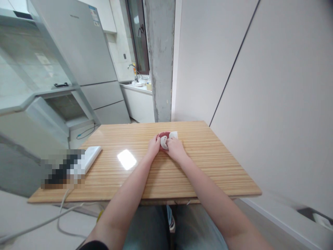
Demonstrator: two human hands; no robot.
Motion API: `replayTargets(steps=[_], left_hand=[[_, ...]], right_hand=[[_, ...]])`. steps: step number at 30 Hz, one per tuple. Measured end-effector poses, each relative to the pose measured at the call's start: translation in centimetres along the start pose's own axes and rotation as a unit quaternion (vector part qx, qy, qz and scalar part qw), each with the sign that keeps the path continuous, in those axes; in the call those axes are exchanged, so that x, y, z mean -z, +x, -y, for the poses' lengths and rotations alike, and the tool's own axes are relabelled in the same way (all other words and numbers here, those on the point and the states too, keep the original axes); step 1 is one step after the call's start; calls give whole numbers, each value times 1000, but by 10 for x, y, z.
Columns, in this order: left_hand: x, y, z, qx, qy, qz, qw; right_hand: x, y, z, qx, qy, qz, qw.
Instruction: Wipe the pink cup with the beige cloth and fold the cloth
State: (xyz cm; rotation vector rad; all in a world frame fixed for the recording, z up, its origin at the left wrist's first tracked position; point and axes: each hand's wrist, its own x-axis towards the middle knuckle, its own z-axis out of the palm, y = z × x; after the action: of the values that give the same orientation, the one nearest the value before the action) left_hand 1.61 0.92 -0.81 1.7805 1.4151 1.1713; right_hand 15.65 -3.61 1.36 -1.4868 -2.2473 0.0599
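Observation:
A small dark pink dish, perhaps a bowl (pixel 163 134), is on the wooden table near its far edge. My left hand (pixel 154 146) is closed on the dish's left rim. In my right hand (pixel 176 148) is a crumpled white cloth or tissue (pixel 163 142), pressed against the inside of the dish. One white end of it sticks out above my right fingers. The dish's lower part and near side are mostly covered by my hands and the cloth.
The wood-grain table (pixel 208 166) reaches to a pale wall panel (pixel 234 104) on the right. On its left lie a white box-like object (pixel 93 152) and a blurred-out dark item, with a cable (pixel 62 205) hanging nearby. A fridge (pixel 78 52) and sink counter (pixel 137 99) stand beyond.

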Motion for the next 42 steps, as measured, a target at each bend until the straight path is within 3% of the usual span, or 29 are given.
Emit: replayTargets(steps=[3,5,9,12,15,21,26,32,38,40,42], left_hand=[[-3,-1,-5,-6,-115,-57,992],[-7,-4,-11,30,-224,-95,969],[-15,-10,-20,122,-385,-52,913],[-12,-12,-21,123,-334,-90,930],[-1,-10,-19,67,-222,-131,964],[20,-8,-19,47,-108,-87,989],[7,-13,-21,31,-141,-107,984],[-19,-16,-15,7,-154,-131,979],[9,-13,-17,-48,-30,-84,995],[15,-16,-23,-62,2,-67,996],[13,-20,-28,-46,-26,-72,996]], right_hand=[[-3,1,-1,4,12,1,1000],[-3,0,0,-3,2,-11,1000],[-6,-2,4,6,-25,-43,999],[-12,-1,4,36,-10,-44,998],[-17,4,-3,88,3,-39,995],[-15,13,-30,184,-85,-4,979],[-20,9,-35,134,-107,-35,985],[-21,6,-31,106,-95,-1,990],[-18,5,-31,152,-87,-26,984],[-18,5,-32,146,-79,-45,985],[-18,4,-33,117,-68,-58,989]])
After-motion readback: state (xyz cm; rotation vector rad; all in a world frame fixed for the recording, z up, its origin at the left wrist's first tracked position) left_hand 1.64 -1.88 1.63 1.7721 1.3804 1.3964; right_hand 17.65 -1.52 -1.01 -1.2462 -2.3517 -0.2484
